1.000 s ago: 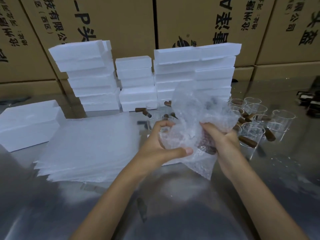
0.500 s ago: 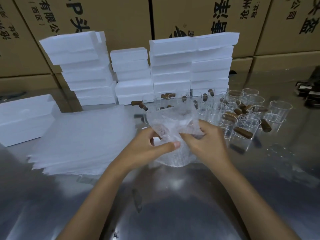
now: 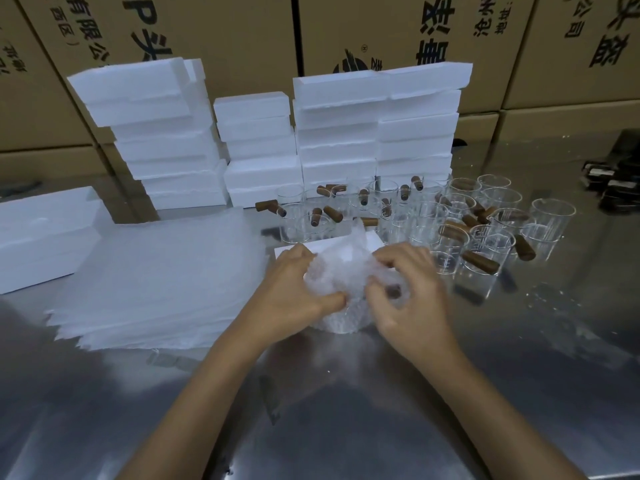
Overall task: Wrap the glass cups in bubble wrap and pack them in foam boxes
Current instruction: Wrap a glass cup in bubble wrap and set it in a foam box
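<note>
Centrally, head view: left hand (image 3: 291, 299) and right hand (image 3: 412, 303) each grip the bubble wrap (image 3: 346, 282) bundled round a glass cup, fingers curled and pinching it, on the tabletop (image 3: 346, 410). Bare cups (image 3: 450, 220) stand just behind; foam boxes (image 3: 339, 133) stacked beyond.

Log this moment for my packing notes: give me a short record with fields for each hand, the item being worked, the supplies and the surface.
left hand: grips the bubble-wrapped cup from its left side
right hand: fingers curled into the wrap on its right side
bubble-wrapped cup: upright on the table, wrap bunched on top
bare cups: clustered behind and right, brown handles
wrap sheets: flat pile to the left
foam boxes: stacked at the back
table: shiny metal
</note>
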{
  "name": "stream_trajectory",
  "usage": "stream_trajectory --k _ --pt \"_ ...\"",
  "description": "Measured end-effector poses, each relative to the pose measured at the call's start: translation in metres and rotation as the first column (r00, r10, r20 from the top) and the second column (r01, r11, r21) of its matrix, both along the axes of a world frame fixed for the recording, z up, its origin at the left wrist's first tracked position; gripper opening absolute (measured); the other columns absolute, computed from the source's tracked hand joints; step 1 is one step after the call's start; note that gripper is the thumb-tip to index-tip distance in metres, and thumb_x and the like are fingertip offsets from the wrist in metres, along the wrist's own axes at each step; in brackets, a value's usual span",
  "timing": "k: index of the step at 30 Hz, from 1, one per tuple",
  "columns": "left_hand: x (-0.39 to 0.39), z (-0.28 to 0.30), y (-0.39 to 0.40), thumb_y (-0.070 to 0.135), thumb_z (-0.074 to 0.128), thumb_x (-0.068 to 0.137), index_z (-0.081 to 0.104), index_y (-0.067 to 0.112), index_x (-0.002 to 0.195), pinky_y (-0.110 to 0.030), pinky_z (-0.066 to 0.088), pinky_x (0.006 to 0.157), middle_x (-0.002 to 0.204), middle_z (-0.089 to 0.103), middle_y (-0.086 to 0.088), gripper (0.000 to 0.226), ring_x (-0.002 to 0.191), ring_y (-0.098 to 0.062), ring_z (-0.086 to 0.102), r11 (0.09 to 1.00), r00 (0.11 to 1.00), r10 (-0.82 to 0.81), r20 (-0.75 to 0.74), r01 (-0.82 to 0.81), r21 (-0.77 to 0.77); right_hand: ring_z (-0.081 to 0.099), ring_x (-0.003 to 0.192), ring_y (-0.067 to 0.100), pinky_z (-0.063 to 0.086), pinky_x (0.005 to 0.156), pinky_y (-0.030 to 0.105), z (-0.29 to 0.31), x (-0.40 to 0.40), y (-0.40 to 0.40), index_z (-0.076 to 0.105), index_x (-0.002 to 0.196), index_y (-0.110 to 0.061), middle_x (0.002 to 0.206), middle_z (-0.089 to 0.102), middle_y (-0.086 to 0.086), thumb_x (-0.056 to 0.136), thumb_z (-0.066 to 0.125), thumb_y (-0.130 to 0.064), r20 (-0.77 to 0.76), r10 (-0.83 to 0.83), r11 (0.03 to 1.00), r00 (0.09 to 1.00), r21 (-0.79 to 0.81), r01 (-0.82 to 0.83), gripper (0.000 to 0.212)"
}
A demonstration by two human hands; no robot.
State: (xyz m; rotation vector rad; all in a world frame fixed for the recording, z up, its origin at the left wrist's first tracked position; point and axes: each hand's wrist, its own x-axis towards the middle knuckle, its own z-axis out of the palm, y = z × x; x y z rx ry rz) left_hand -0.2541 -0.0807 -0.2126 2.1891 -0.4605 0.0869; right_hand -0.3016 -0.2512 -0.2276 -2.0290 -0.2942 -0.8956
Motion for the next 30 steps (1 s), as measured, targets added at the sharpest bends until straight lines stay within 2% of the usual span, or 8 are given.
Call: stream_trajectory --k 4,8,12,16,21,23,27,30 --pt "-0.002 0.012 0.008 0.028 0.083 0.062 0.052 0.03 0.103 -0.034 0.05 0.071 0.094 0.063 -0.003 0.052 0.077 -0.015 0.056 0.973 0.983 -0.133 -0.127 0.106 -0.205 0.05 0.095 0.016 0.039 0.089 0.036 -0.01 -0.003 0.01 0.068 0.086 -0.016 0.092 0.058 -0.008 0.079 0.056 -0.025 -0.066 0.029 0.952 0.997 -0.303 -0.048 0.017" --pt "-0.008 0.017 0.013 0.02 0.069 0.072 0.063 0.025 0.095 -0.015 0.038 0.063 0.083 0.063 0.016 0.025 0.068 -0.004 0.05 0.956 0.975 -0.223 -0.02 0.215 -0.201 0.049 0.101 0.015 0.031 0.097 0.033 -0.009 -0.006 0.011 0.067 0.082 -0.022 0.088 0.054 -0.013 0.08 0.047 -0.033 -0.089 -0.012 0.889 0.996 -0.457 -0.03 0.023" --pt "-0.017 0.01 0.01 0.046 0.047 0.072 0.072 0.032 0.082 -0.017 0.041 0.072 0.084 0.065 0.006 0.031 0.087 -0.005 0.051 0.972 0.968 -0.154 0.198 0.113 0.206 0.05 0.1 0.011 0.037 0.094 0.038 -0.006 -0.009 0.011 0.072 0.082 -0.019 0.092 0.063 -0.011 0.076 0.046 -0.026 -0.065 0.013 0.974 0.998 -0.223 -0.027 0.028" --pt "-0.017 0.007 0.007 0.045 0.033 0.076 0.071 0.021 0.073 -0.031 0.04 0.07 0.075 0.065 0.008 0.045 0.081 -0.01 0.042 0.875 0.929 -0.291 0.228 0.162 0.457 0.049 0.112 0.013 0.036 0.097 0.04 -0.009 -0.007 0.006 0.071 0.084 -0.016 0.111 0.064 -0.008 0.075 0.044 -0.022 0.005 -0.041 0.991 0.999 -0.126 0.041 0.028" --pt "-0.022 0.007 0.004 0.048 0.047 0.079 0.068 0.02 0.075 -0.025 0.042 0.069 0.084 0.057 0.011 0.035 0.081 -0.007 0.049 0.956 0.899 -0.178 0.4 0.061 0.287 0.026 0.141 0.013 0.003 0.112 0.02 -0.018 -0.002 0.01 0.067 0.072 -0.025 0.147 0.048 -0.007 0.083 0.032 -0.03 -0.166 -0.036 0.937 0.985 -0.348 -0.024 0.037" --pt "-0.021 0.004 0.005 0.049 0.053 0.079 0.065 0.024 0.082 -0.021 0.043 0.071 0.096 0.051 0.015 0.028 0.087 -0.003 0.049 0.969 0.89 -0.161 0.428 0.059 0.242 0.024 0.142 0.012 0.001 0.112 0.019 -0.02 0.0 0.01 0.067 0.071 -0.026 0.15 0.046 -0.008 0.084 0.031 -0.029 -0.165 -0.025 0.934 0.986 -0.355 -0.036 0.038" --pt "-0.016 -0.006 0.006 0.069 0.057 0.076 0.065 0.03 0.085 -0.017 0.037 0.081 0.12 0.038 0.022 0.042 0.103 0.005 0.039 0.921 0.917 -0.226 0.328 0.091 0.379 0.037 0.134 0.012 0.027 0.109 0.033 -0.019 0.006 -0.001 0.073 0.091 -0.021 0.138 0.053 -0.008 0.081 0.041 -0.02 -0.072 -0.019 1.0 0.997 0.002 0.019 0.034" --pt "-0.013 -0.012 0.003 0.075 0.058 0.073 0.061 0.031 0.079 -0.027 0.044 0.087 0.115 0.039 0.022 0.045 0.108 0.002 0.038 0.901 0.927 -0.223 0.303 0.078 0.426 0.034 0.132 0.001 0.027 0.107 0.03 -0.018 0.017 -0.018 0.072 0.108 -0.027 0.135 0.049 -0.017 0.087 0.037 -0.034 -0.173 -0.083 0.981 0.981 0.16 0.111 0.041"
